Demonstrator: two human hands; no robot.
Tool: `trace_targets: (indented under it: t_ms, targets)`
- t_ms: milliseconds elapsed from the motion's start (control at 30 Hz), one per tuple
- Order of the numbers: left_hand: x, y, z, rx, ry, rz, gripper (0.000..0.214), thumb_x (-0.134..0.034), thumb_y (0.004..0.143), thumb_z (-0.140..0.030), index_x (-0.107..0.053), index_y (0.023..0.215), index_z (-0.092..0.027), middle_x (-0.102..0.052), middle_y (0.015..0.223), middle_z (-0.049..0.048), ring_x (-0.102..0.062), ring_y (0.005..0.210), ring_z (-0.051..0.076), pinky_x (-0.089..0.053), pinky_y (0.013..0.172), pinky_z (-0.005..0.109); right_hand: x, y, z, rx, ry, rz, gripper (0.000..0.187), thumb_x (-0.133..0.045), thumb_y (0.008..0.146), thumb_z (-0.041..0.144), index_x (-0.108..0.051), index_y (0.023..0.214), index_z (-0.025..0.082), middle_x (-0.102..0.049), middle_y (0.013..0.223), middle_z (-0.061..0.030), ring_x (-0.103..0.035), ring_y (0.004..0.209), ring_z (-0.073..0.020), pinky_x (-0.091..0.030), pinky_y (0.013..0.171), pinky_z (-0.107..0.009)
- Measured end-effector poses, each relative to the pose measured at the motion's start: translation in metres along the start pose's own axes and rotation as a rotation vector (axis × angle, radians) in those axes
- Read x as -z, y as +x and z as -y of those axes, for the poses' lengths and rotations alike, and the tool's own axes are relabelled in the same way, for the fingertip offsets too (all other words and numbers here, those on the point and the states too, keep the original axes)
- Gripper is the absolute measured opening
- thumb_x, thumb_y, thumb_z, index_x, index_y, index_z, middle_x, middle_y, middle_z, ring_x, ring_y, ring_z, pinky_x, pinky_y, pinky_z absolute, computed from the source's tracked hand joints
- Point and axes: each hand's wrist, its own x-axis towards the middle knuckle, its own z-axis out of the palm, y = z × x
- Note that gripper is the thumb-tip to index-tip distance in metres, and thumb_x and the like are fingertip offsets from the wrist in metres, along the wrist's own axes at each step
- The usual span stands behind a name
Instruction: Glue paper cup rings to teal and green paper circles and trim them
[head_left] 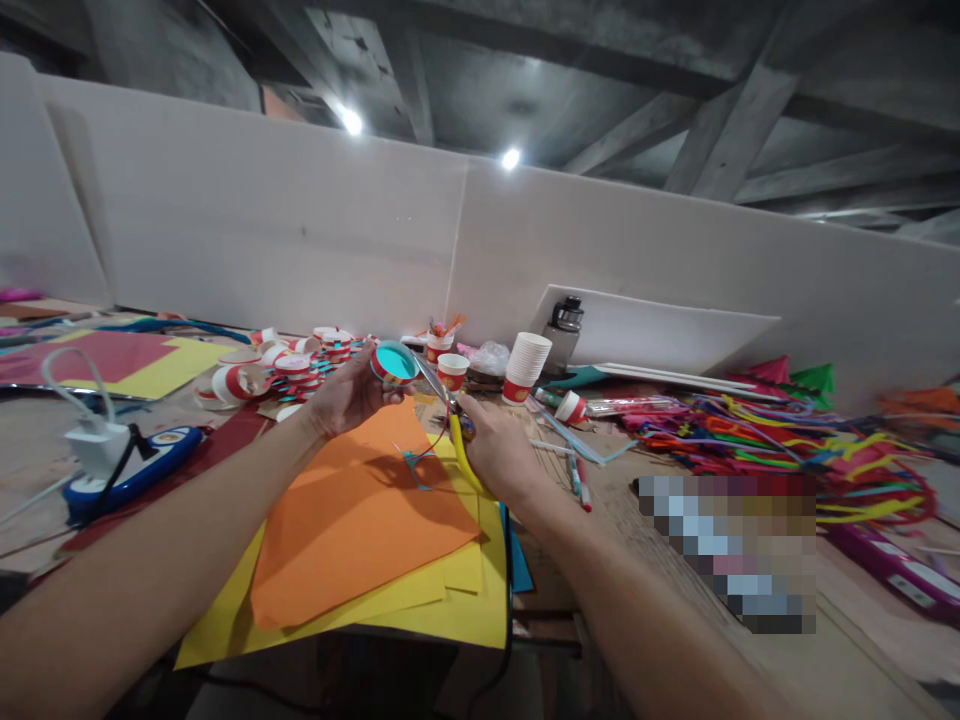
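My left hand [349,395] is closed around a short red-and-white paper cup piece [394,362] whose round face is turquoise. In my right hand [491,445] is a pair of scissors [459,440] with yellow handles, the blades pointing up and left to the rim of the cup piece. Whether the blades touch the rim I cannot tell. Below my hands lies orange paper [360,520] on top of yellow sheets [457,610]. Turquoise paper scraps [417,470] rest on the orange sheet.
Cut cup pieces [292,365] crowd the back left. Behind my right hand stand a stack of paper cups [525,365] and a dark bottle [564,335]. A blue power strip [135,470] is at left; colourful pipe cleaners [720,425] are heaped at right. A white board [300,220] closes off the back.
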Motion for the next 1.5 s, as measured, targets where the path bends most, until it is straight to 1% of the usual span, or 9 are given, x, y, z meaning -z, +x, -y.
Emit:
trace_targets:
  t_ms: [200,333,533,633,733,933,1067,1333,1500]
  targets:
    - [0.0,0.001,0.0,0.011,0.004,-0.025,0.043,-0.043,0.092,-0.049,-0.065,0.093,-0.011,-0.072,0.081,0.0116,-0.067,0.062,0.018,-0.05,0.049,0.025,-0.002,-0.001,0.0,0.006,0.029,-0.01,0.03,-0.045,0.091,0.027,-0.058,0.118,0.024,-0.069,0.103,-0.0067,-0.063,0.089,-0.0189,-0.041,0.073,-0.025]
    - [0.001,0.002,0.001,0.028,-0.003,-0.041,0.044,-0.041,0.093,-0.048,-0.064,0.102,-0.011,-0.072,0.087,0.0136,-0.067,0.061,0.017,-0.05,0.049,0.024,-0.003,0.0,-0.003,-0.017,0.061,-0.049,0.028,-0.047,0.088,0.025,-0.061,0.113,0.021,-0.07,0.093,-0.0062,-0.062,0.079,-0.0178,-0.038,0.067,-0.024]
    - [0.001,0.002,0.002,-0.028,0.0,0.001,0.04,-0.048,0.091,-0.04,-0.058,0.119,-0.014,-0.07,0.104,0.013,-0.07,0.085,0.021,-0.056,0.065,0.027,-0.014,0.006,-0.012,-0.038,0.279,-0.175,0.023,-0.05,0.085,0.03,-0.065,0.098,0.017,-0.064,0.068,-0.0015,-0.053,0.057,-0.0127,-0.033,0.055,-0.021]
    - [-0.001,-0.001,0.003,-0.105,0.034,0.035,0.041,-0.058,0.087,-0.031,-0.054,0.126,-0.021,-0.067,0.114,0.0098,-0.067,0.097,0.022,-0.056,0.071,0.026,-0.017,0.007,-0.013,-0.038,0.372,-0.235,0.02,-0.05,0.084,0.03,-0.064,0.085,0.017,-0.061,0.064,-0.0001,-0.049,0.053,-0.0107,-0.032,0.054,-0.02]
    - [-0.003,-0.004,0.004,-0.142,0.058,0.055,0.049,-0.064,0.082,-0.022,-0.05,0.129,-0.026,-0.064,0.118,0.007,-0.065,0.101,0.02,-0.056,0.076,0.027,-0.018,0.008,-0.013,-0.046,0.443,-0.225,0.02,-0.048,0.085,0.032,-0.061,0.079,0.018,-0.059,0.063,0.0012,-0.046,0.052,-0.0096,-0.031,0.053,-0.019]
    - [0.0,-0.004,0.005,-0.095,0.084,0.108,0.049,-0.064,0.082,-0.026,-0.051,0.129,-0.027,-0.066,0.108,0.0058,-0.066,0.09,0.019,-0.056,0.067,0.027,-0.013,0.007,-0.009,-0.049,0.477,-0.18,0.016,-0.049,0.085,0.031,-0.059,0.088,0.019,-0.059,0.071,0.0007,-0.05,0.06,-0.0119,-0.035,0.058,-0.02]
    - [-0.001,-0.004,0.005,-0.083,0.107,0.132,0.05,-0.066,0.081,-0.032,-0.052,0.129,-0.027,-0.064,0.115,0.0078,-0.066,0.093,0.022,-0.056,0.067,0.028,-0.011,0.007,-0.007,-0.054,0.389,-0.148,0.023,-0.05,0.085,0.032,-0.058,0.101,0.017,-0.059,0.085,-0.0043,-0.053,0.075,-0.0156,-0.038,0.067,-0.023]
    - [-0.004,-0.005,0.01,-0.155,0.196,0.112,0.06,-0.074,0.069,-0.009,-0.056,0.123,-0.027,-0.059,0.127,0.0058,-0.058,0.112,0.021,-0.054,0.088,0.032,-0.014,0.008,-0.012,-0.08,0.309,-0.174,0.026,-0.047,0.089,0.036,-0.06,0.101,0.016,-0.058,0.08,-0.0038,-0.052,0.071,-0.0155,-0.036,0.065,-0.024]
    - [-0.004,-0.006,0.011,-0.137,0.196,0.128,0.056,-0.075,0.071,-0.018,-0.055,0.123,-0.025,-0.057,0.13,0.0083,-0.059,0.112,0.024,-0.055,0.086,0.031,-0.012,0.006,-0.013,-0.075,0.112,-0.137,0.033,-0.049,0.088,0.035,-0.059,0.114,0.019,-0.06,0.088,-0.0061,-0.053,0.072,-0.0177,-0.034,0.063,-0.027]
